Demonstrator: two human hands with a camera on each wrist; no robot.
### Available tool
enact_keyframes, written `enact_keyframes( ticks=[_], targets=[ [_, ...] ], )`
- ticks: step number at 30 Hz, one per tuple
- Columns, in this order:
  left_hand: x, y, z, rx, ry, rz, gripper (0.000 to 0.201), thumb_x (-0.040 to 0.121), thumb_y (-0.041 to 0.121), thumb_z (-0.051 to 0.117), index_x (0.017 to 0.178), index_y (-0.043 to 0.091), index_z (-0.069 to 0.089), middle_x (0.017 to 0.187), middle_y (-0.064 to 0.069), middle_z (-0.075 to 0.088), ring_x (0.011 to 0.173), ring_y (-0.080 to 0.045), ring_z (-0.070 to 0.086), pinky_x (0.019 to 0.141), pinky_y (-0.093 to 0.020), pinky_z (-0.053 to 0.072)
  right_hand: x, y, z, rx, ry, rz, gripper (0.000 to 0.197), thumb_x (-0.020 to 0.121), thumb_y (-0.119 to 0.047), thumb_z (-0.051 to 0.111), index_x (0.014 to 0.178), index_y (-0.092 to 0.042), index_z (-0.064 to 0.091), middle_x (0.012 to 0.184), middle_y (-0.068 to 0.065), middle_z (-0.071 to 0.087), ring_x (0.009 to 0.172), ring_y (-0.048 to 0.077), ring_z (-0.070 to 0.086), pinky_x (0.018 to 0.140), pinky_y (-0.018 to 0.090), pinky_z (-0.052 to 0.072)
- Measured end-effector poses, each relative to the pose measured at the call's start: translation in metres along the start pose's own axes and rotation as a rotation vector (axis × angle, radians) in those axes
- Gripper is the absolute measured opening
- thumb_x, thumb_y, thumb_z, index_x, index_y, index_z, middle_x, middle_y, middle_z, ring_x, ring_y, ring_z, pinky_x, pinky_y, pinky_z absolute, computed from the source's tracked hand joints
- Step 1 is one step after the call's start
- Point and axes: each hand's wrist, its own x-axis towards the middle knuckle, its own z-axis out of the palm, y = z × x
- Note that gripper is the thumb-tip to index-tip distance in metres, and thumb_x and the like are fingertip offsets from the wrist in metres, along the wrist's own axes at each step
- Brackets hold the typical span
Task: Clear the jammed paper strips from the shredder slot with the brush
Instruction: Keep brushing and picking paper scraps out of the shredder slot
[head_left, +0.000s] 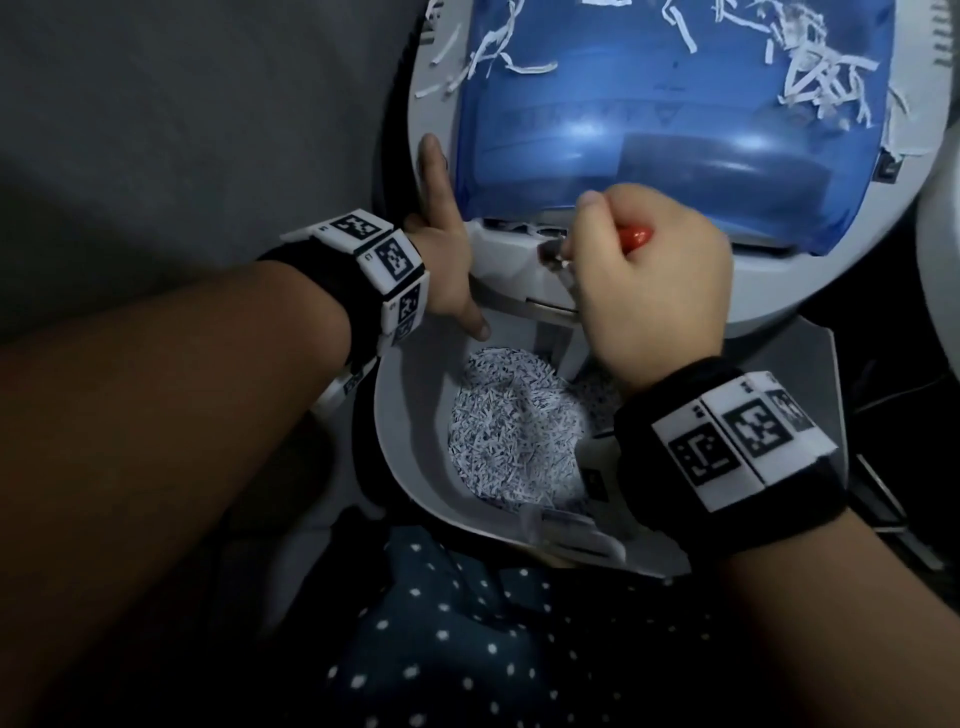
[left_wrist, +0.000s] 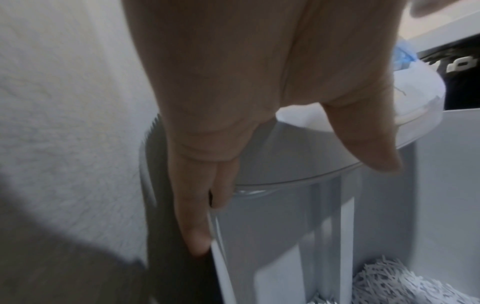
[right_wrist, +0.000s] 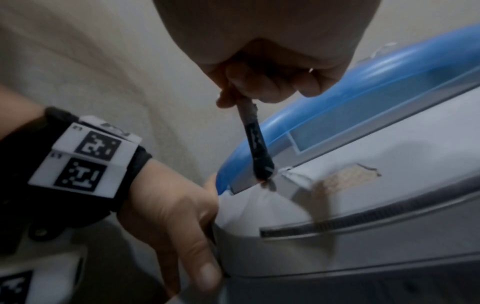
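Note:
The shredder head (head_left: 524, 270) is pale grey with a blue translucent cover (head_left: 675, 119), tilted up off its bin. My right hand (head_left: 649, 280) grips a brush (right_wrist: 255, 147) with a red handle end (head_left: 635, 236); its dark bristle tip touches the slot edge just under the blue cover (right_wrist: 337, 98), where torn white paper strips (right_wrist: 288, 174) stick out. My left hand (head_left: 441, 244) lies flat with straight fingers against the head's left side (left_wrist: 259, 156), thumb (left_wrist: 374, 148) spread on the near face. The slot's inside is hidden.
Loose white paper strips (head_left: 810, 78) lie on the blue cover. The open grey bin (head_left: 410, 415) below holds a heap of fine shreds (head_left: 514, 431). A grey textured surface (head_left: 182, 130) is on the left. Dotted dark fabric (head_left: 467, 649) is close in front.

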Motion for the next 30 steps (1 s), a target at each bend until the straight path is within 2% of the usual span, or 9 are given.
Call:
enact_keyframes(
  ticks=[4,6,10,13,18,21,25,27,30],
  targets=[
    [-0.002,0.002,-0.006,-0.001,-0.063,0.033,0.176,0.043,0.057,0.094,0.137,0.009,-0.046,0.155,-0.041,0.006,0.144,-0.050,0.018,0.116,-0.062,0.017,-0.004,-0.006,0.018,0.239,-0.082,-0.043,0.033,0.097,-0.035,0.052,0.080,-0.012,0.070,0.067,-0.002,0.063,0.070,0.016,0.062,0.070,0.041,0.050],
    [-0.002,0.001,-0.005,-0.043,-0.053,0.033,0.164,0.058,0.037,0.094,0.137,0.007,-0.046,0.156,-0.040,0.002,0.143,-0.050,0.022,0.115,-0.059,0.022,-0.006,0.005,0.027,0.212,-0.198,0.059,0.033,0.095,-0.043,0.050,0.091,-0.019,0.072,0.077,-0.001,0.070,0.080,0.021,0.068,0.075,0.044,0.054],
    [-0.005,-0.001,-0.005,-0.046,-0.025,0.045,0.173,0.047,0.054,0.094,0.131,0.014,-0.053,0.157,-0.032,-0.020,0.149,-0.042,0.008,0.120,-0.054,0.016,-0.001,0.028,0.014,0.045,-0.072,0.198,0.047,0.092,-0.050,0.038,0.093,-0.014,0.068,0.080,0.007,0.072,0.084,0.031,0.068,0.078,0.044,0.054],
    [-0.007,-0.002,-0.006,-0.127,-0.053,0.029,0.169,0.051,0.060,0.090,0.128,0.019,-0.055,0.157,-0.037,-0.004,0.148,-0.042,0.013,0.120,-0.054,0.017,-0.003,0.020,0.011,0.183,0.010,0.176,0.037,0.094,-0.044,0.043,0.085,-0.016,0.065,0.072,0.004,0.068,0.076,0.029,0.066,0.075,0.047,0.053],
    [-0.003,-0.004,0.000,-0.184,0.023,0.055,0.151,0.068,0.064,0.079,0.137,0.019,-0.048,0.160,-0.031,-0.012,0.151,-0.037,0.007,0.122,-0.049,0.009,-0.009,0.023,0.020,0.185,-0.157,0.172,0.034,0.091,-0.046,0.046,0.095,-0.026,0.072,0.083,0.002,0.074,0.086,0.025,0.069,0.082,0.044,0.055],
    [0.002,-0.011,0.002,-0.205,0.007,0.115,0.154,0.060,0.072,0.073,0.135,0.017,-0.050,0.158,-0.016,-0.033,0.152,-0.030,-0.009,0.123,-0.048,0.006,0.003,0.036,-0.002,0.171,0.018,0.266,0.038,0.089,-0.051,0.041,0.074,-0.032,0.070,0.070,0.001,0.069,0.079,0.028,0.069,0.079,0.046,0.055],
    [0.007,-0.010,0.002,-0.173,-0.001,0.110,0.156,0.051,0.079,0.066,0.133,0.018,-0.052,0.156,-0.014,-0.036,0.151,-0.030,-0.015,0.123,-0.049,0.004,0.008,0.043,-0.032,0.258,0.343,0.332,0.043,0.092,-0.035,0.047,0.052,-0.027,0.060,0.050,-0.012,0.058,0.060,0.003,0.057,0.069,0.028,0.046],
    [0.009,-0.011,0.004,-0.168,0.021,0.124,0.156,0.056,0.077,0.070,0.134,0.017,-0.051,0.157,-0.014,-0.036,0.151,-0.030,-0.016,0.123,-0.049,0.003,0.009,0.047,-0.035,0.209,0.352,0.362,0.041,0.092,-0.035,0.044,0.058,-0.022,0.064,0.056,-0.008,0.062,0.064,0.007,0.059,0.072,0.030,0.049],
    [0.010,-0.010,0.005,-0.153,0.026,0.127,0.157,0.048,0.084,0.062,0.133,0.017,-0.052,0.156,-0.016,-0.037,0.150,-0.031,-0.018,0.123,-0.050,0.003,0.004,0.047,-0.016,0.057,0.099,0.355,0.037,0.100,-0.039,0.045,0.087,-0.013,0.067,0.082,0.006,0.070,0.083,0.028,0.063,0.077,0.038,0.049]
  ],
)
